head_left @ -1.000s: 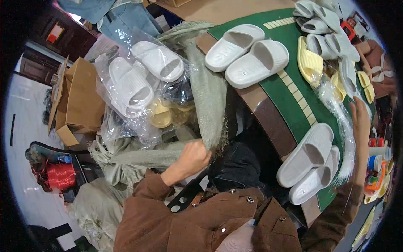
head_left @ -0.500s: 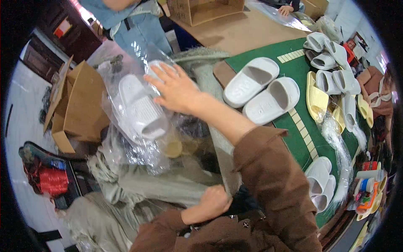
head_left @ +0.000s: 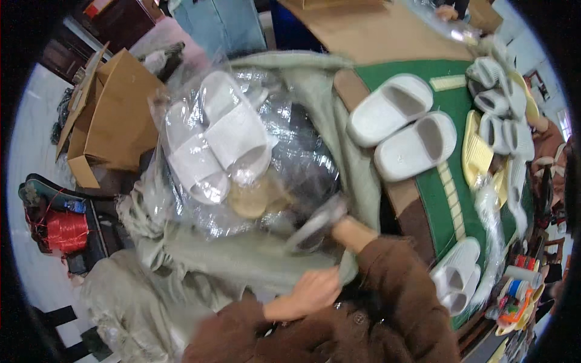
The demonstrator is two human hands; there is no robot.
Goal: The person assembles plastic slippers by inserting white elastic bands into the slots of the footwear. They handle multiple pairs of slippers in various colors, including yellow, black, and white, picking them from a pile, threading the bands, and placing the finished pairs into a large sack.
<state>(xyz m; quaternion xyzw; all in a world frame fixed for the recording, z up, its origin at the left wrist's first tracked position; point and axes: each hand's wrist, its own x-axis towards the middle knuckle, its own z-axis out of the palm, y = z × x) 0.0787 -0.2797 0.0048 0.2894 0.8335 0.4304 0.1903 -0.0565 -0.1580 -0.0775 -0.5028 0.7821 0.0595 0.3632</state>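
Note:
A large grey-green sack lies open in front of me, filled with clear plastic bags. On top, one bag holds a pair of white slippers. My left hand grips the sack's near edge. My right hand reaches into the sack from the right, brown sleeve behind it. Its wrist shows, but motion blur and plastic hide the fingers. A tan slipper lies under the plastic beside it.
A green table on the right carries a loose pair of white slippers, yellow slippers, grey slippers and another white pair. A cardboard box and a red spool sit left. A person in jeans stands beyond.
My right hand has dropped from the top of the bagged white slippers down into the sack's near side. My left hand keeps hold of the sack edge. The view has closed in.

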